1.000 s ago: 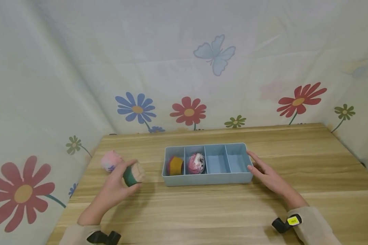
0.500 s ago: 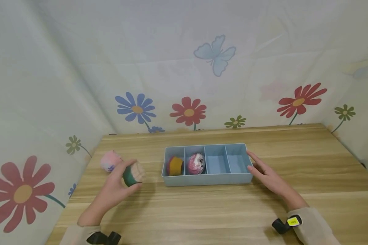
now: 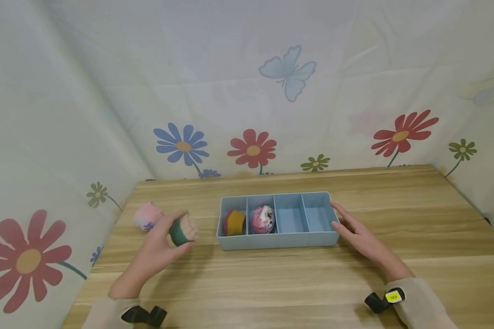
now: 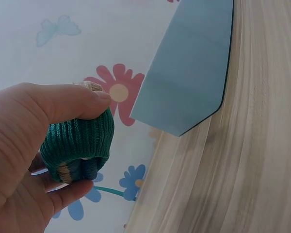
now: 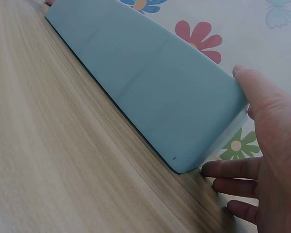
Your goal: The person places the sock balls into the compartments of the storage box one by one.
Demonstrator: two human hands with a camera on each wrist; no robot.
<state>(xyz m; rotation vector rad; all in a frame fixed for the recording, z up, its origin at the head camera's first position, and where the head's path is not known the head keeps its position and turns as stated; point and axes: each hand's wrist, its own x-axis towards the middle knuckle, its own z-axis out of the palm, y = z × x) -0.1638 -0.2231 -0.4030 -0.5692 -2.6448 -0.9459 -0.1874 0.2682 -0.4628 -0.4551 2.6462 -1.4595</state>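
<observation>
My left hand [image 3: 158,244] holds a rolled pair of socks [image 4: 80,141], green and ribbed with a cream part, pinched between thumb and fingers above the table. To its right stands a light blue box [image 3: 280,241] with several compartments in a row. A mustard and maroon sock roll [image 3: 235,223] sits in the leftmost compartment, and a pink and white fuzzy roll [image 3: 264,220] with dark spots in the one beside it. My right hand [image 3: 362,237] rests at the box's right end, thumb at the rim and fingers extended along the end wall.
A pale pink fuzzy ball [image 3: 148,215] with bluish marks lies on the table left of the box, just behind my left hand. The wooden table [image 3: 271,288] meets a flower-printed cloth backdrop [image 3: 214,100] at the back and left.
My left hand has shifted slightly to the right with the green socks, which are tilted a little differently. The right hand and the box stay in place.
</observation>
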